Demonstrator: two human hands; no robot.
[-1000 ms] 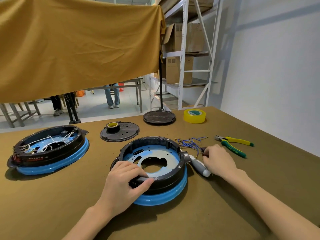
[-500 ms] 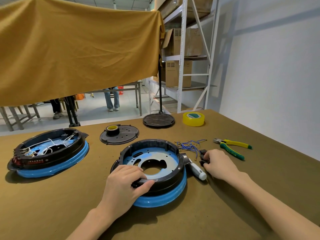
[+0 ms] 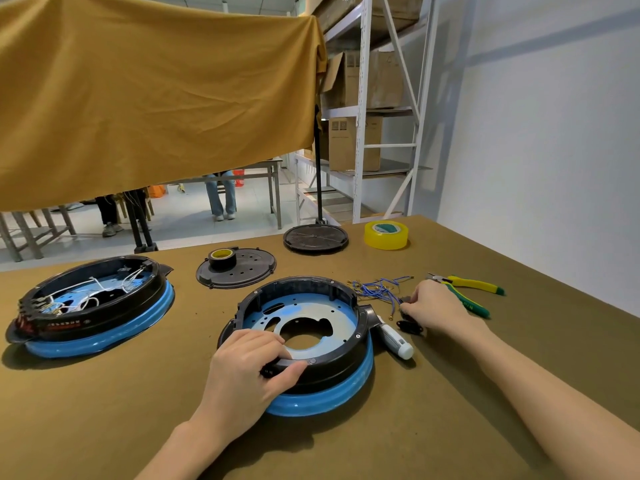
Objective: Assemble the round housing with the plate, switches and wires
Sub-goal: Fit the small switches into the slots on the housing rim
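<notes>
Head view: round housing (image 3: 311,344), black on blue ring, sits on brown table (image 3: 104,427), near middle. Light blue plate (image 3: 311,313) lies inside it. Left hand (image 3: 247,372) grips near rim, fingers curled over edge, thumb on outer wall. Right hand (image 3: 438,306) beside housing, fingertips pinching small black switch (image 3: 406,300) among blue wires (image 3: 377,289). Another black switch (image 3: 409,326) lies on table just below. White-handled screwdriver (image 3: 394,339) touches housing side. Green-yellow pliers (image 3: 467,289) behind right hand.

One head-worn wide-angle view looks forward and down from the near edge of the table (image 3: 104,427), close over both forearms, reaching across to its far edge and the room beyond.
</notes>
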